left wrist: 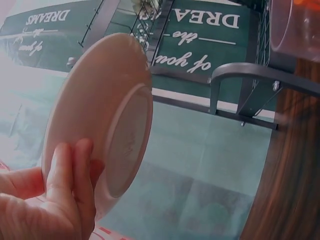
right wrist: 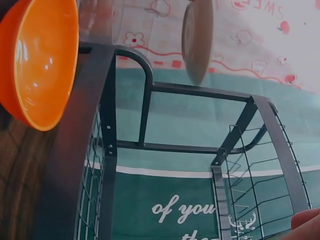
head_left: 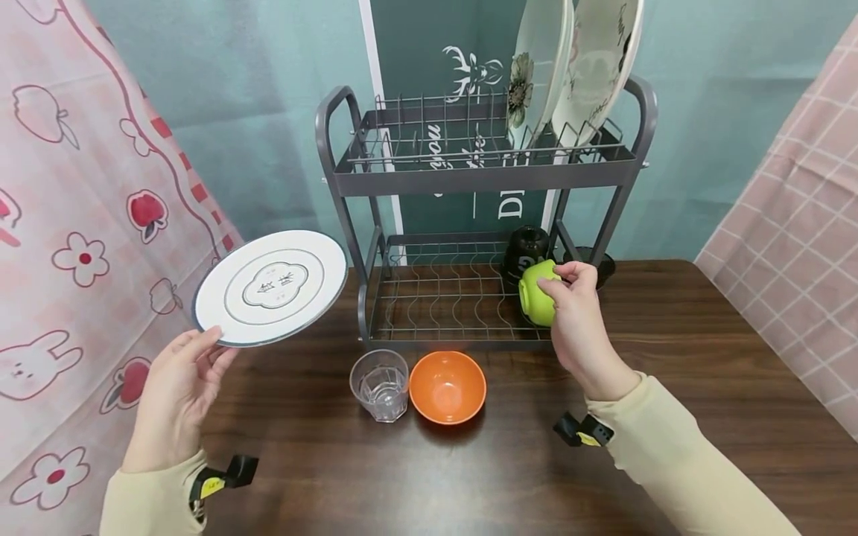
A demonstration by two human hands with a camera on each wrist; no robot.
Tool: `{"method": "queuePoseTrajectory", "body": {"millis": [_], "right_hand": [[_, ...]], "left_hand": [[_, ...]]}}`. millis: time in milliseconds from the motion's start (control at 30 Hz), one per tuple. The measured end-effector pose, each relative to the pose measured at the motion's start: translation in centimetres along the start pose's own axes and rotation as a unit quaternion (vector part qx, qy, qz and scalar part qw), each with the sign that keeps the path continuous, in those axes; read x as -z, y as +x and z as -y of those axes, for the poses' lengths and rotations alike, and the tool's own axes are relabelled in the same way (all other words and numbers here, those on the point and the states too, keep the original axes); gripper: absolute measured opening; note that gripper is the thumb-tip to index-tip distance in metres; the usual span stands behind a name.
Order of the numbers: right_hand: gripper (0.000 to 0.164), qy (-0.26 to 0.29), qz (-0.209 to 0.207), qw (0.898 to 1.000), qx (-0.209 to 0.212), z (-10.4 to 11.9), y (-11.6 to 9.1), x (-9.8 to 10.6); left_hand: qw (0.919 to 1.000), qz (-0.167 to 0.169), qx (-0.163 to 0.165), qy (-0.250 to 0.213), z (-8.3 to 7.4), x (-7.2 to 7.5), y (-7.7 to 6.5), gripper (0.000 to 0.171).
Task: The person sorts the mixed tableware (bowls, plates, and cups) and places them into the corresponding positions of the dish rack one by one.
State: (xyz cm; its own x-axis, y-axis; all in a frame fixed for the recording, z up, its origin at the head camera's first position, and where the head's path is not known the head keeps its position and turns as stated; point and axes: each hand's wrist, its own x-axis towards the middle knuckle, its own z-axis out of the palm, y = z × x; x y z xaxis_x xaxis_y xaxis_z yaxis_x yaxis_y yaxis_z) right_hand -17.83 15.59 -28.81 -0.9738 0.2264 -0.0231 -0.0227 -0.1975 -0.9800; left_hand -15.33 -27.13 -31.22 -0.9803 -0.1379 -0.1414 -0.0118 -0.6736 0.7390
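My left hand point(head_left: 181, 387) pinches the near rim of a white plate point(head_left: 315, 260) with a thin blue edge, thumb on top and fingers beneath. It hangs in the air left of the grey dish rack point(head_left: 482, 179); its pale underside point(left wrist: 95, 95) faces the left wrist camera. At the right end of the rack's lower tier, my right hand point(head_left: 583, 327) grips a small green bowl point(head_left: 536, 298), tilted on its side. Just behind that bowl is a black cup point(head_left: 526, 249). In the right wrist view only fingertips point(right wrist: 307, 225) of that hand show; the green bowl is out of sight.
Two large plates point(head_left: 536, 74) stand upright in the upper tier, at its right. In front of the rack, a clear glass point(head_left: 382, 387) sits beside an orange bowl point(head_left: 447, 387) on the wooden table point(head_left: 482, 476). A dark object point(head_left: 603, 268) is partly hidden behind the right hand.
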Motion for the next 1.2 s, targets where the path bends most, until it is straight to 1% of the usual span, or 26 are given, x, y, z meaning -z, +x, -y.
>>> {"method": "queuePoseTrajectory", "body": {"millis": [67,133,267,300,400,500,567,633,767,833,900,1000,1067,1133,1200], "right_hand": [[0.019,-0.004,0.011,1.0,-0.005,-0.3,-0.2,-0.1],[0.016,0.001,0.034,0.999,-0.008,-0.6,-0.3,-0.1],[0.004,0.001,0.11,0.994,-0.024,-1.3,-0.8,0.1],[0.003,-0.003,0.127,0.992,-0.029,-1.5,-0.9,0.1],[0.011,-0.018,0.173,0.984,-0.038,-1.9,-1.3,-0.1],[0.016,-0.018,0.209,0.977,-0.046,-2.3,-1.7,-0.5],[0.018,-0.015,0.225,0.973,-0.052,-2.4,-1.9,-0.8],[0.021,-0.023,0.238,0.969,-0.056,-2.6,-2.2,-1.0],[0.035,-0.045,0.263,0.962,-0.063,-2.8,-2.5,-1.4],[0.043,-0.043,0.285,0.954,-0.076,-2.9,-2.7,-1.4],[0.051,-0.028,0.313,0.944,-0.102,-2.9,-2.8,-1.4],[0.059,0.009,0.354,0.924,-0.145,-2.9,-2.9,-1.5],[0.062,0.03,0.375,0.911,-0.168,-2.9,-3.0,-1.5],[0.064,0.044,0.387,0.904,-0.176,-2.9,-3.1,-1.5],[0.064,0.051,0.393,0.901,-0.178,-3.0,-3.2,-1.6]], "left_hand": [[0.9999,0.007,-0.006,0.009,0.3,0.0,-0.6,0.013],[0.9997,0.016,-0.012,0.015,0.5,-0.1,-1.1,0.014],[0.9988,0.039,-0.023,0.021,0.8,-0.4,-1.8,0.018],[0.9985,0.044,-0.024,0.021,0.8,-0.5,-2.0,0.018],[0.9975,0.061,-0.025,0.025,1.0,-0.8,-2.4,0.018],[0.9956,0.083,-0.028,0.032,1.3,-1.0,-2.8,0.017],[0.9942,0.097,-0.031,0.035,1.6,-1.3,-3.0,0.019],[0.9929,0.108,-0.032,0.039,1.8,-1.5,-3.2,0.019],[0.9913,0.118,-0.03,0.05,2.2,-2.0,-3.6,0.02],[0.9899,0.125,-0.031,0.058,2.5,-2.3,-3.7,0.02],[0.9885,0.132,-0.032,0.068,2.7,-2.5,-3.8,0.02],[0.9857,0.145,-0.025,0.081,3.2,-3.0,-3.9,0.019],[0.9839,0.154,-0.017,0.089,3.5,-3.4,-3.9,0.018],[0.9824,0.16,-0.007,0.096,3.7,-3.8,-3.9,0.018],[0.9812,0.161,0.0,0.106,4.0,-4.2,-3.9,0.017]]}}
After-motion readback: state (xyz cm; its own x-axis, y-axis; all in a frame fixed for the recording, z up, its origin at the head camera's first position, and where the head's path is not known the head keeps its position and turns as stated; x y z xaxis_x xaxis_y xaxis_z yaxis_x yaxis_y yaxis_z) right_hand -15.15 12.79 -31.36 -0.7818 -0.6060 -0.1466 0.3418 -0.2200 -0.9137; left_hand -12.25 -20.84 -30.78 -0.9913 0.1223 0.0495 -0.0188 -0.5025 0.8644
